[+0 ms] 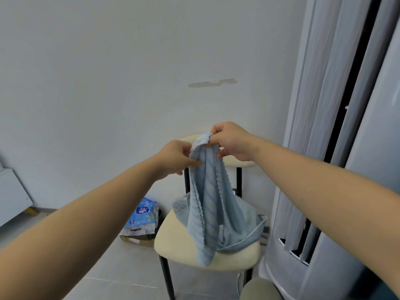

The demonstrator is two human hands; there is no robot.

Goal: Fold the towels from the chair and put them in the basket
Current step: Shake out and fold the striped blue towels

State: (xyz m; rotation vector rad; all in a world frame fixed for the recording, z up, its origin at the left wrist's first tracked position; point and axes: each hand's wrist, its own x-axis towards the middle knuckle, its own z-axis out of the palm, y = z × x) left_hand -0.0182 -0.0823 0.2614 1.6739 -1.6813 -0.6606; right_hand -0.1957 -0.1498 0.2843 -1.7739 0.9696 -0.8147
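A light blue striped towel (205,204) hangs in front of me, held up above the chair. My right hand (231,140) pinches its top corner. My left hand (176,158) grips the towel's edge just below and to the left. The towel's lower end drapes down over the cream chair seat (179,243). Another pale blue towel (240,226) lies crumpled on the seat behind it. No basket is in view.
The chair has black legs and a cream backrest (236,162) and stands against a white wall. A blue printed packet (144,215) sits on a cardboard box (136,239) on the floor to its left. Grey curtains (337,118) hang at the right.
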